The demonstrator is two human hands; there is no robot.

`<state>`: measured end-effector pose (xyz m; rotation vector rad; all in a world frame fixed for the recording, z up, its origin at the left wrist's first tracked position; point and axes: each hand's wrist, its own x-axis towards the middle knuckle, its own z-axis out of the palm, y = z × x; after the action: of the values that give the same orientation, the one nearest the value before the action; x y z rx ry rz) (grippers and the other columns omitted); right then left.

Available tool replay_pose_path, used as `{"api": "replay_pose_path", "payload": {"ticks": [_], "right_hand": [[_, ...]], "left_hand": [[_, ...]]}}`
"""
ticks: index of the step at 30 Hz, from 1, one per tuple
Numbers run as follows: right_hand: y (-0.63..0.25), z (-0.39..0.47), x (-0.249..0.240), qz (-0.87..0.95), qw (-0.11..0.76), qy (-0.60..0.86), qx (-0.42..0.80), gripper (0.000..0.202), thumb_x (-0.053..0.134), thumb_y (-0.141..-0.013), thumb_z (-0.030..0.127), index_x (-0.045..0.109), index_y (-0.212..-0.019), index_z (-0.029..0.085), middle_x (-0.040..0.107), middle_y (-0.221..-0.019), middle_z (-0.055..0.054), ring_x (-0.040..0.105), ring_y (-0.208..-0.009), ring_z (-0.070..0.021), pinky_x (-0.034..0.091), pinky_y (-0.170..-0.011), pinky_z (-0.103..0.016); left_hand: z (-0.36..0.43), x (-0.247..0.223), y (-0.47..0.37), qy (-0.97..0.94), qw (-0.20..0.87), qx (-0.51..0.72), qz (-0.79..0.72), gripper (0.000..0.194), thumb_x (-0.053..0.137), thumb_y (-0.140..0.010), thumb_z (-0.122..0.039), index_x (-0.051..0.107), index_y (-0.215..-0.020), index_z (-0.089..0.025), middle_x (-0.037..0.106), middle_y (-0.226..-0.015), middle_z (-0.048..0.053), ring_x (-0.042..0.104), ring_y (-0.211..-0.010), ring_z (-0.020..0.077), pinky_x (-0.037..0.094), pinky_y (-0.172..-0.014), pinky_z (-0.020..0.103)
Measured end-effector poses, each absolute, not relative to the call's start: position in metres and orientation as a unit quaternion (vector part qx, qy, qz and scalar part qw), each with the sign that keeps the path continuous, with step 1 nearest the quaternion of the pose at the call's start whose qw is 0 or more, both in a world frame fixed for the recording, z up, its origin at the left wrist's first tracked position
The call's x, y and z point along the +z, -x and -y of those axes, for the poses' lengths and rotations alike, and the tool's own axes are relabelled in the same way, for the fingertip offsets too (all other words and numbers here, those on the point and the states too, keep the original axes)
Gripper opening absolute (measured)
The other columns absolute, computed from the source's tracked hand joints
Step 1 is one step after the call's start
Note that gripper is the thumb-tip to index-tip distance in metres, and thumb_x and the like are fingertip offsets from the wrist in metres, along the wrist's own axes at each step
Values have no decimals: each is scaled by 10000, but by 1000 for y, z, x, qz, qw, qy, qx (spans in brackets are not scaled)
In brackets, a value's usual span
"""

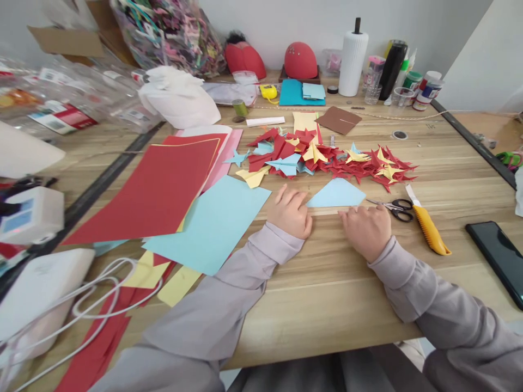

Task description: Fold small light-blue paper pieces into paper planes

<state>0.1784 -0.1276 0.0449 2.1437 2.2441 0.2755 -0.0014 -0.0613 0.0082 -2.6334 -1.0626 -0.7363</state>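
Note:
A light blue folded paper (338,194) lies flat on the table, its long straight edge towards me. At its left corner is my left hand (290,212), fingers bent and closed, the thumb side against the paper. My right hand (368,231) is closed with curled fingers at the lower right edge of the same paper. Both hands rest low on the tabletop, and their fingertips are partly hidden. Just beyond the paper lies a heap of folded paper stars and planes (310,155) in red, yellow and blue. Black-handled scissors (400,208) lie right of the paper, partly behind my right hand.
A yellow utility knife (430,226) and a phone (496,261) lie to the right. Leftward are red sheets (163,185), a blue sheet (212,223), paper strips (102,332) and a white cable (102,280). A white bottle (353,62) and jars stand behind.

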Motion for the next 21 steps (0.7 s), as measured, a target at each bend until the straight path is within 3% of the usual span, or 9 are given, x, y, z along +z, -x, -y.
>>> {"api": "replay_pose_path", "payload": {"ticks": [4, 9, 14, 17, 21], "right_hand": [[-184, 121, 40, -723, -8, -683, 101, 443, 316, -913, 343, 653, -778, 89, 624, -728, -148, 564, -706, -230, 265, -683, -366], [-184, 120, 35, -741, -24, -661, 120, 362, 387, -886, 362, 628, -884, 91, 585, -871, -144, 512, -836, -261, 266, -687, -359], [-184, 119, 33, -756, -27, -644, 115, 350, 407, -873, 381, 609, -911, 98, 557, -921, -140, 471, -880, -262, 273, -708, -352], [-182, 123, 34, -760, -19, -642, 99, 312, 361, -893, 309, 602, -947, 119, 560, -894, -128, 471, -852, -247, 271, -701, -347], [-177, 129, 36, -768, 10, -636, 70, 269, 372, -875, 216, 581, -1026, 140, 561, -902, -126, 476, -855, -248, 271, -667, -334]], "left_hand": [[69, 9, 0, 920, 86, -277, 265, 171, 475, -667, -149, 646, -650, -154, 672, -781, 84, 585, -819, 230, 368, -961, 522], [87, 10, -7, 957, 40, -263, 115, 170, 456, -710, -176, 606, -631, -170, 647, -716, 79, 582, -742, 194, 431, -902, 476], [98, 9, -14, 954, 28, -281, 103, 204, 445, -763, -180, 634, -831, -145, 661, -886, 104, 590, -868, 210, 449, -897, 449], [97, 7, -16, 948, 29, -272, 163, 292, 455, -797, -240, 619, -994, -100, 627, -1053, 156, 550, -1027, 264, 471, -869, 438], [94, 4, -16, 959, 7, -227, 170, 345, 444, -823, -306, 619, -1043, -107, 614, -1091, 163, 528, -1065, 284, 486, -830, 431]]}}
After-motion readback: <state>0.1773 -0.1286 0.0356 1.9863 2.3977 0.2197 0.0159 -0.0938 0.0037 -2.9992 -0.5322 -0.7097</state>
